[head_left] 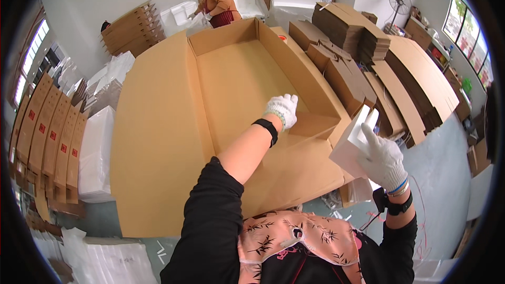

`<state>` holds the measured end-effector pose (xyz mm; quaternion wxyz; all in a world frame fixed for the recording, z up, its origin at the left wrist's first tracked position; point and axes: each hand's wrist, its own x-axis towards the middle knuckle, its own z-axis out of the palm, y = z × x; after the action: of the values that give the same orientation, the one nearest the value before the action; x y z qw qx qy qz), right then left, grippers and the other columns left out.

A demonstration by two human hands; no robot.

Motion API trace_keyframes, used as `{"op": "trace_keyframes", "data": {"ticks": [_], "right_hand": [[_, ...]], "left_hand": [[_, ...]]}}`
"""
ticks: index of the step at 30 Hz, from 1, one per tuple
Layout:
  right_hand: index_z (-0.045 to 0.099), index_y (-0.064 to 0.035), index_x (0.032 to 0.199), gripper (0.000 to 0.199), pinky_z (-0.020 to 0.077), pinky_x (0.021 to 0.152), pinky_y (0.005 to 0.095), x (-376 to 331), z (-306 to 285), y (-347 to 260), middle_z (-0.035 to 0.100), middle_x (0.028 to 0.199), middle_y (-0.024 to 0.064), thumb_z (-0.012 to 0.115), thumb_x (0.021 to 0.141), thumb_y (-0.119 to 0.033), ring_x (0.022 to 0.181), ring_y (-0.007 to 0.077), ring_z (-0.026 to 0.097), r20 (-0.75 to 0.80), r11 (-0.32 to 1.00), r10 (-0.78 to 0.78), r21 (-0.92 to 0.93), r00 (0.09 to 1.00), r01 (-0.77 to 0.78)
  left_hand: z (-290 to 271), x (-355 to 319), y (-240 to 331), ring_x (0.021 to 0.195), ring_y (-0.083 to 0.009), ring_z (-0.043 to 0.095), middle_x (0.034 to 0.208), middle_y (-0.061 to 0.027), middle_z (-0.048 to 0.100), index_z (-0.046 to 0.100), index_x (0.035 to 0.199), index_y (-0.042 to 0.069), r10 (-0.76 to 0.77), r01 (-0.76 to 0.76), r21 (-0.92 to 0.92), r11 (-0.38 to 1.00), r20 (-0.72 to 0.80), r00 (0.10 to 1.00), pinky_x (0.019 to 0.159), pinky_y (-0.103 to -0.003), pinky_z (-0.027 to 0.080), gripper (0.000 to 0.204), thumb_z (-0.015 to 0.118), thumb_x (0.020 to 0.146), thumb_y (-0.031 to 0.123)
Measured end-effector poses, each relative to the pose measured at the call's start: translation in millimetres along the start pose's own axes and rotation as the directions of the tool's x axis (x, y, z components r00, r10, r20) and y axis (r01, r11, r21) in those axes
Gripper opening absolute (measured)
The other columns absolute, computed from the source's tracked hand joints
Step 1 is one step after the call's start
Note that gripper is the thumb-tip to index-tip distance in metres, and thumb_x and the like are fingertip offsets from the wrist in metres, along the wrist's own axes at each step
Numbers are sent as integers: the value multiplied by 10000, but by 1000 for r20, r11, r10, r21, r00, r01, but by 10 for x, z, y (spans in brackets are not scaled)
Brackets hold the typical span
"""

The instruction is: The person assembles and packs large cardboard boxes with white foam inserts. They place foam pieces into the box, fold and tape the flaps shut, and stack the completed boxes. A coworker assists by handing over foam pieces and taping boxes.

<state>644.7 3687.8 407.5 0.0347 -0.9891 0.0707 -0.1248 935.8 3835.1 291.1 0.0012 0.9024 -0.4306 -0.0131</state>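
Observation:
A large, shallow brown cardboard box (231, 79) lies open before me, with a wide flap (152, 142) spread out to its left. Over the near end of the box is my left hand (283, 110), in a white knit glove, fingers curled in beside the near end panel (314, 124). Whatever those fingers may hold is hidden. My right hand (383, 163), also gloved, grips a white foam piece (347, 152) just outside the box's near right corner. It tilts upward, with a ridge along its top.
Folded cardboard (347, 29) is stacked at the right, beside long brown cartons (342, 76). Flattened cartons (44, 137) and white foam blocks (97, 152) line the left. A person (218, 2) stands beyond the box's far end. Wrapped white sheets (113, 260) lie at the lower left.

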Motion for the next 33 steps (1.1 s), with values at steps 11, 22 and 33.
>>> {"op": "trace_keyframes", "data": {"ticks": [11,22,33], "right_hand": [[424,-40,1405,769,504,770,459,927,-192,1021,657,959,175,713,696,-110,874,377,631,-323,997,-71,-13,944,71],[400,-201,1384,622,461,697,347,2596,1493,-338,593,889,38,596,795,-184,768,206,629,-264,442,-895,-411,360,797],[543,-115,1251,421,535,661,422,2281,1417,298,654,929,143,583,842,-208,821,317,673,125,580,-810,312,572,753]], "left_hand": [[139,68,335,1046,-311,642,1107,-113,690,679,1153,131,64,-7,-178,984,312,948,873,-423,521,391,537,870,362],[-63,-522,879,958,-380,660,1023,-214,680,644,1100,58,-11,140,-240,961,470,883,816,-479,529,398,461,932,369],[-299,-2302,439,985,-261,674,1038,-175,692,671,1058,-39,-656,391,-812,434,13,755,871,-337,533,226,598,865,53]]}}
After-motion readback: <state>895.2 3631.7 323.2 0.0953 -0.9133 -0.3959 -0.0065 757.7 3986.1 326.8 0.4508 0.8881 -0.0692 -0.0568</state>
